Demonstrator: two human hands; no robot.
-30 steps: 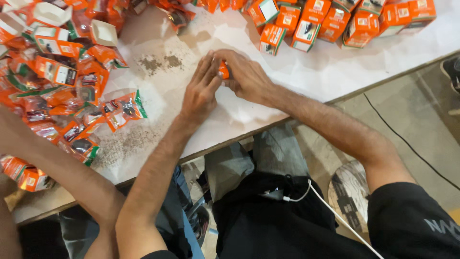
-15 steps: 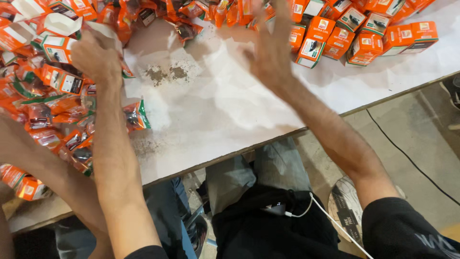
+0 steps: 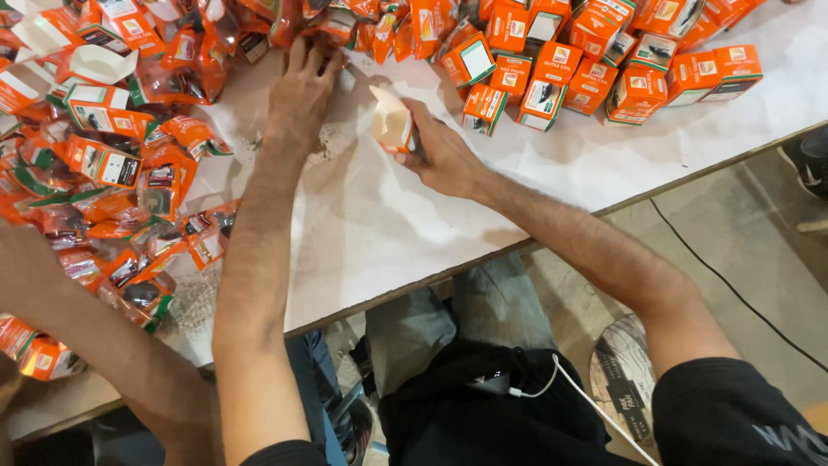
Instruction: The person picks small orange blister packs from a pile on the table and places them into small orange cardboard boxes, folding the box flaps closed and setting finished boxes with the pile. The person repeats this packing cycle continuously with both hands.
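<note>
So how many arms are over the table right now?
3: left hand at the packet pile, right hand holding an open small box, another person's forearm at the left edge.

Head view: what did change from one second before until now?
The hands parted from a small orange item. The left hand went up-left onto the orange packets; the right hand now holds an open small box. The white table and the boxes at right stayed.
</note>
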